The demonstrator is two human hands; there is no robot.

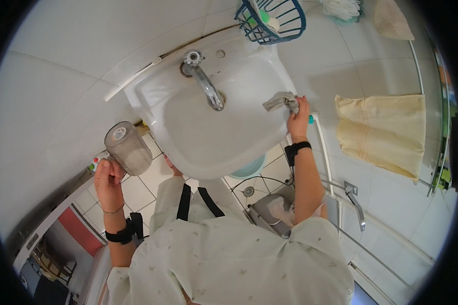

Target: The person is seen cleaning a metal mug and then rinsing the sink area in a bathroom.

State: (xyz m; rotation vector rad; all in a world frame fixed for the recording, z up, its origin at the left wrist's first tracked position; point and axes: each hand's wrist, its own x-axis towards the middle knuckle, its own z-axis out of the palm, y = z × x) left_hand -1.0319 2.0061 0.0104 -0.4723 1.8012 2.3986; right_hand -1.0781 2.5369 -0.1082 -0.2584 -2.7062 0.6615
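Note:
To the left of the white sink (203, 147), my left hand (110, 175) is closed on the lower edge of a translucent grey plastic container (129, 150). The container is tilted, with a round pale mark on its end; whether it has a handle is hidden by my fingers. At the sink's right rim, my right hand (299, 119) pinches a small grey cloth (280, 101), which hangs over the inner edge of the basin. A chrome faucet (207, 86) reaches over the basin, and no running water shows.
A dark blue wire basket (292, 33) with green items hangs at the sink's far right. A yellow towel (381, 134) hangs on the right wall. Below stand a light blue basin (249, 168) and a grey bin (269, 208). A floor drain (248, 191) lies between tiles.

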